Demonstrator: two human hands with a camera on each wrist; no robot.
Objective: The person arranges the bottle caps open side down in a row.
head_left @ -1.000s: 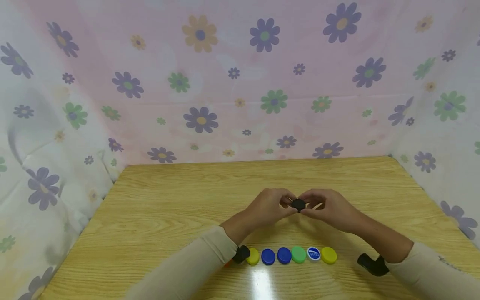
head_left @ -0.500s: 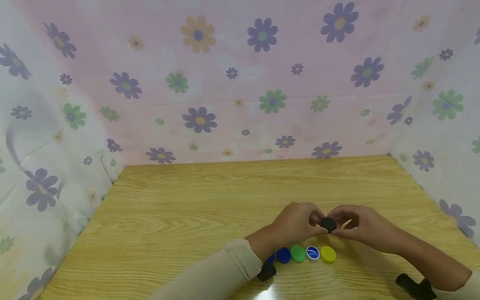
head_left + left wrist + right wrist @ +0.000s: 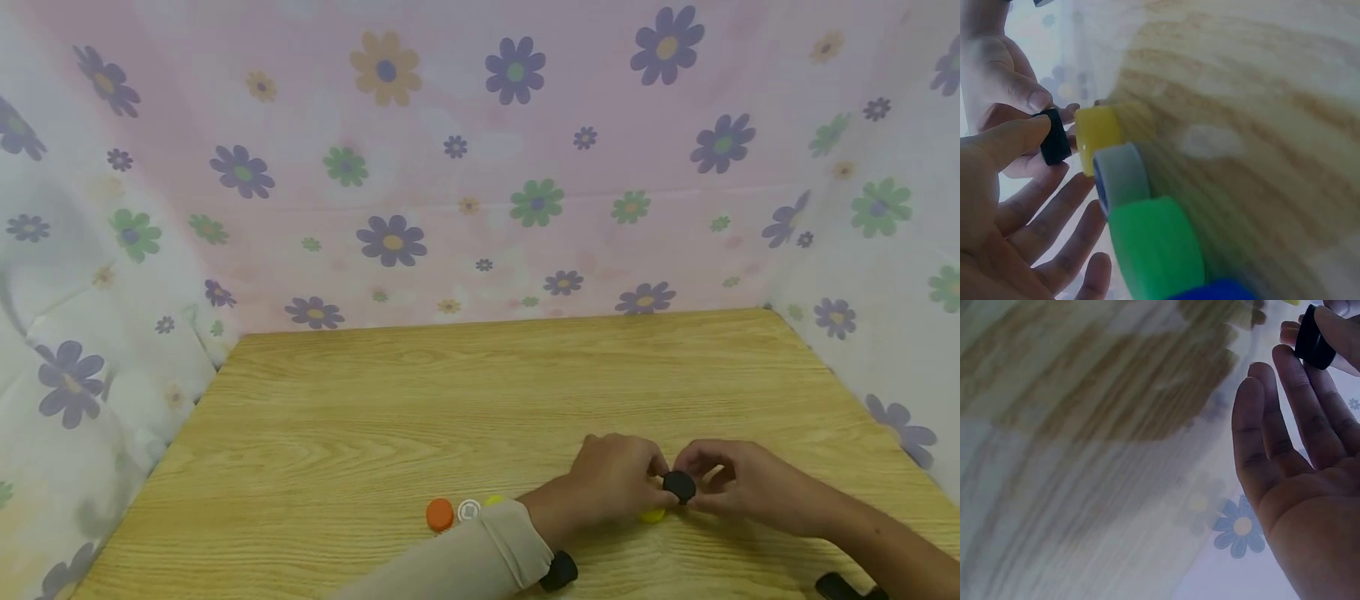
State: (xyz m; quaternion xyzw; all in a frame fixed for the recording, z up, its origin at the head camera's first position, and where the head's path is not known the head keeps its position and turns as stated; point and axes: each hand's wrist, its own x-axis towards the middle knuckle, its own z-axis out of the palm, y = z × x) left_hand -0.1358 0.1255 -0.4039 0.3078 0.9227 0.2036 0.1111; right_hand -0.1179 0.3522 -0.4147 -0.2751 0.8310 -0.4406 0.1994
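A black bottle cap (image 3: 678, 487) is pinched between both my hands, just above the table at the right end of a row of caps. My left hand (image 3: 615, 475) holds its left side with thumb and fingertips. My right hand (image 3: 761, 492) pinches the opposite side. In the head view a yellow cap (image 3: 652, 517) peeks out below the black one. The left wrist view shows that yellow cap (image 3: 1099, 137) standing beside a white cap (image 3: 1122, 178), a green cap (image 3: 1157, 250) and a blue cap (image 3: 1216, 291). My left hand and forearm cover the row's middle in the head view.
An orange cap (image 3: 439, 515), a white cap (image 3: 468, 510) and a partly covered yellow cap (image 3: 495, 501) lie left of my sleeve. The wooden table (image 3: 337, 417) ends at a flowered cloth (image 3: 450, 167) at the back and sides.
Both hands have carried the black cap rightward and nearer to me, down to the row's right end. My left forearm now covers the middle caps, and the orange and white ones have come into view.
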